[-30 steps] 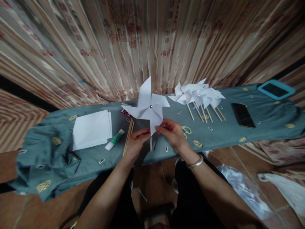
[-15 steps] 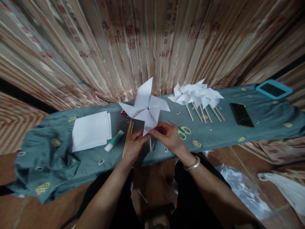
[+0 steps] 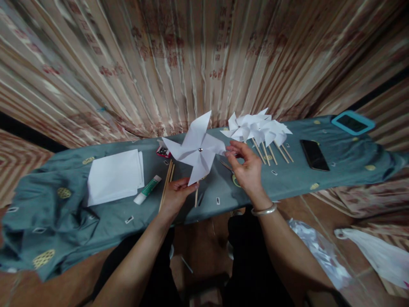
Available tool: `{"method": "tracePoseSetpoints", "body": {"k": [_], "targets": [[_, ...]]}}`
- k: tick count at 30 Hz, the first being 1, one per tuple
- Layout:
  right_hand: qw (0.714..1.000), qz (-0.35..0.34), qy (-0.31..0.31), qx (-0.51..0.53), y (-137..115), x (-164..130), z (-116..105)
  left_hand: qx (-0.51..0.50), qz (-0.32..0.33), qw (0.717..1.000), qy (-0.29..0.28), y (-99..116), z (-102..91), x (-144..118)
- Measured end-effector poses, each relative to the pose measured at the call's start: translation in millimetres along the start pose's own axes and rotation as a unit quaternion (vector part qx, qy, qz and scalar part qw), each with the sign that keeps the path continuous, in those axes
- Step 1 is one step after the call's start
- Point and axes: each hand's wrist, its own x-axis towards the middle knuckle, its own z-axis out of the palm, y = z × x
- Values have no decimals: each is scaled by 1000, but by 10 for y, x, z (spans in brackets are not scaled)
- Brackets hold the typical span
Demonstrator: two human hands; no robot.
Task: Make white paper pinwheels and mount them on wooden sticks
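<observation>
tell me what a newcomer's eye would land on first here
Most likely the big white paper pinwheel at the centre, held low by the left hand, with the right hand at its right side. Next, perhaps, the overlapping white pinwheels lying on the cloth beyond the right hand. The blue-framed device near the cloth's far right end also stands out.
</observation>
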Motion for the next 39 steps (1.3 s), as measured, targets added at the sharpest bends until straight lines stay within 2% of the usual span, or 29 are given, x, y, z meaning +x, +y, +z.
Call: {"method": "tracePoseSetpoints", "body": {"k": [10, 19, 26, 34, 39], "targets": [[995, 51, -8, 83, 3, -34, 86, -33, -5, 999, 27, 95, 31, -21], [977, 113, -50, 174, 31, -93, 167, -39, 10, 998, 50, 87, 28, -1], [966, 141, -56, 209, 19, -123, 211, -31, 7, 998, 47, 90, 19, -2], [925, 195, -63, 319, -32, -189, 320, -20, 14, 999, 49, 79, 21, 12], [920, 198, -88, 327, -41, -232, 370, -20, 19, 998, 51, 88, 20, 8]]}}
